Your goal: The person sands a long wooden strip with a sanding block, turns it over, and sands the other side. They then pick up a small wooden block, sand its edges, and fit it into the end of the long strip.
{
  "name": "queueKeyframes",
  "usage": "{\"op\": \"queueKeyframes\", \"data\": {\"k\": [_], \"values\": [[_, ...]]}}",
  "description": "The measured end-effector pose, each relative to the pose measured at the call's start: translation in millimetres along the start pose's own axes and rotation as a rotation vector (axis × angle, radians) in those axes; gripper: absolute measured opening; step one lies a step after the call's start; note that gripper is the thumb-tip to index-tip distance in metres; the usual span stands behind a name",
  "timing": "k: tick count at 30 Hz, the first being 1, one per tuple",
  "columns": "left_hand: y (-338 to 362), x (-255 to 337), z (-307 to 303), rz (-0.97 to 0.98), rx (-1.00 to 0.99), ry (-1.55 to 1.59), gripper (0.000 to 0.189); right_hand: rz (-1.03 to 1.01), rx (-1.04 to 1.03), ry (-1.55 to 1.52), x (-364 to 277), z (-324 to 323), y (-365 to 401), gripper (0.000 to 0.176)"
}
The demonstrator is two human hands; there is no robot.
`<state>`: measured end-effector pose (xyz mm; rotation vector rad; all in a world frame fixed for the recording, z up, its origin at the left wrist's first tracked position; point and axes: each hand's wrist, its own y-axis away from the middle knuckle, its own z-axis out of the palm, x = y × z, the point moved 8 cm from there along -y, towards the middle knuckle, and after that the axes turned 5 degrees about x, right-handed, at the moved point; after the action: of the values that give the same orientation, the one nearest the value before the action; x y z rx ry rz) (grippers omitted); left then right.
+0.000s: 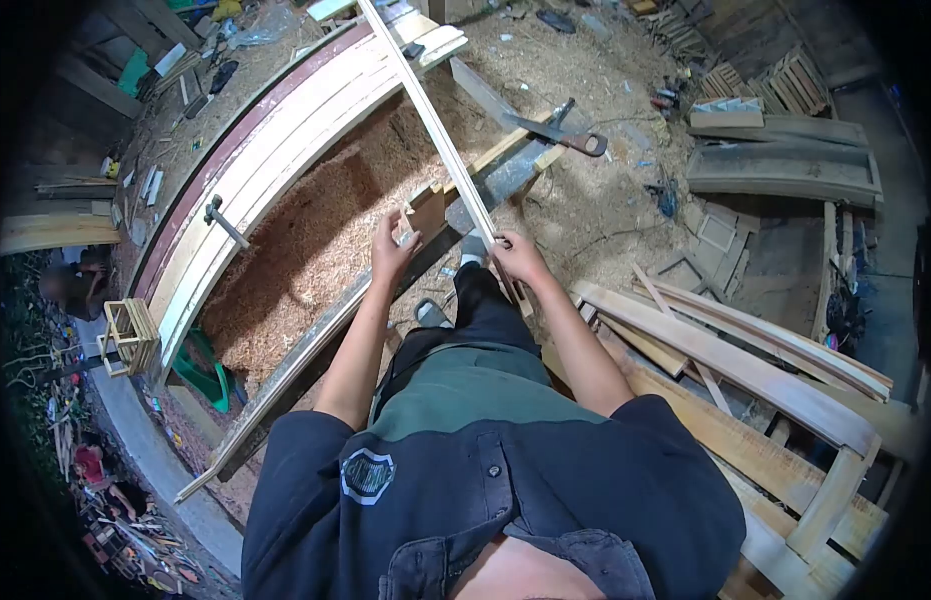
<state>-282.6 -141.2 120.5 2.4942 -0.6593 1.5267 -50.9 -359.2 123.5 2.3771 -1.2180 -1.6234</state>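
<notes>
My right hand is closed around the near end of a long, narrow wooden strip. The strip slants away from me toward the top of the view and passes over the end of a curved wooden piece. Left of it, my left hand has its thumb and fingers apart, beside a short upright wooden block. Whether its fingertips touch the block is hard to make out. A handsaw lies on the narrow bench just beyond my hands.
A large curved panel of pale boards arcs along the left, with a hammer on it. Wood shavings cover the ground. Long planks lie at right, and a curved frame stands behind. A person is at far left.
</notes>
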Motion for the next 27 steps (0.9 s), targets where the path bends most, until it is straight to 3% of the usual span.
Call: {"op": "queueKeyframes", "data": {"k": [4,5,6,7,8,10,12,13,17,21,22,27], "values": [[28,-37,-17,-0.205,0.037,0.149,0.058,-0.15,0.021,0.01,6,2,-6,0.043],[37,-66,-15,-0.205,-0.034,0.174,0.051,-0.125,-0.006,0.018,3,2,-4,0.042],[50,-74,-21,-0.353,-0.072,0.21,0.044,-0.134,-0.002,0.024,2,1,-2,0.042],[63,-106,-21,-0.276,-0.015,0.217,0.043,-0.142,-0.001,0.032,4,2,-1,0.043],[77,-137,-23,-0.333,-0.034,0.186,0.042,-0.135,-0.018,-0.029,12,6,-3,0.041],[121,-165,-36,-0.676,-0.014,0.377,0.04,-0.107,-0.043,-0.14,28,13,-2,0.038],[152,-180,-55,-0.748,0.054,0.25,0.035,-0.061,-0.065,-0.088,42,15,4,0.037],[164,-209,-54,-0.719,0.085,0.229,0.033,0.0,-0.077,-0.05,48,15,2,0.036],[185,-201,-52,-0.636,0.121,0.071,0.03,0.124,-0.083,-0.17,79,15,3,0.033],[197,-189,-4,-0.553,-0.037,0.101,0.031,0.125,-0.085,-0.102,90,-5,-5,0.031],[200,-188,12,-0.605,-0.156,0.066,0.036,0.116,-0.08,-0.107,87,-11,0,0.032],[197,-120,91,-0.542,-0.391,0.043,0.04,0.161,-0.028,-0.144,82,-45,31,0.034]]}}
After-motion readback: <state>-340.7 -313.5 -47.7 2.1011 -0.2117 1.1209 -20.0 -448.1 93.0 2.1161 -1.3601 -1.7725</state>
